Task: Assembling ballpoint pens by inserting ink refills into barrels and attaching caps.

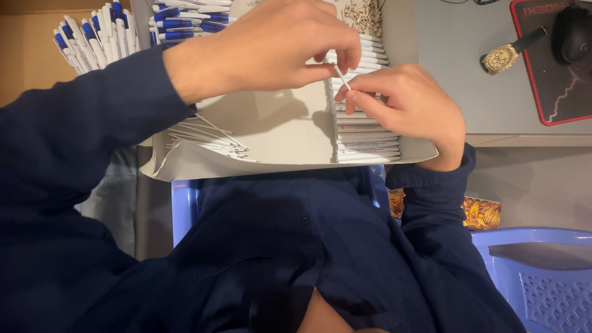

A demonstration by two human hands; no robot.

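My left hand (277,46) and my right hand (410,108) meet over a shallow white cardboard box (283,132) on my lap. Together their fingertips pinch a thin white pen refill (341,78), held slanted between them. My right hand also rests on a stack of white pen barrels (364,145) at the box's right side. A loose pile of thin white refills (206,139) lies in the box's left part, below my left wrist.
Finished white and blue pens (102,34) are stacked at the back left. On the grey desk (450,55) at right lie a gold wristwatch (502,57) and a black mouse (573,31) on a red-edged pad. A blue plastic stool (536,259) stands at lower right.
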